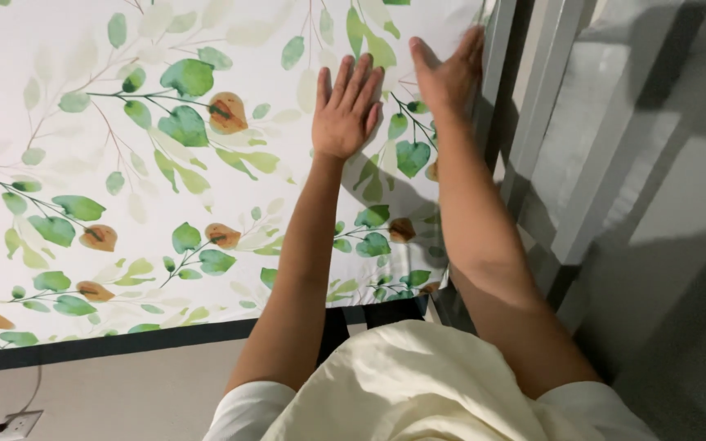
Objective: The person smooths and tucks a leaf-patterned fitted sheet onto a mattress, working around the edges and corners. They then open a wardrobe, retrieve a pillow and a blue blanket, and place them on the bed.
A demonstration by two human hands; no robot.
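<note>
- Cream garment: nearest the camera, at bottom centre; pale short sleeves, both bare forearms reaching out from it toward the top of the view.
- Leaf-print sheet: white fabric with green leaves and orange-brown fruit shapes, spread flat and filling the left and centre of the view; it lies under both hands and runs out to the left well beyond them.
- Left hand: open, fingers straight and close together, palm down flat on the sheet, just left of the other hand.
- Right hand: open, thumb spread apart from the fingers, pressed on the sheet at its right edge, fingertips near the top of the view; whether the fingers curl over the edge cannot be told.
- Dark border: a narrow dark strip along the near edge of the sheet.
- Grey frame: upright grey bars just beside the sheet's right edge, touching or almost touching the right hand.
- Grey wall: shadowed surface at far right.
- White plug: with a thin cable, at the bottom left corner on the beige floor.
</note>
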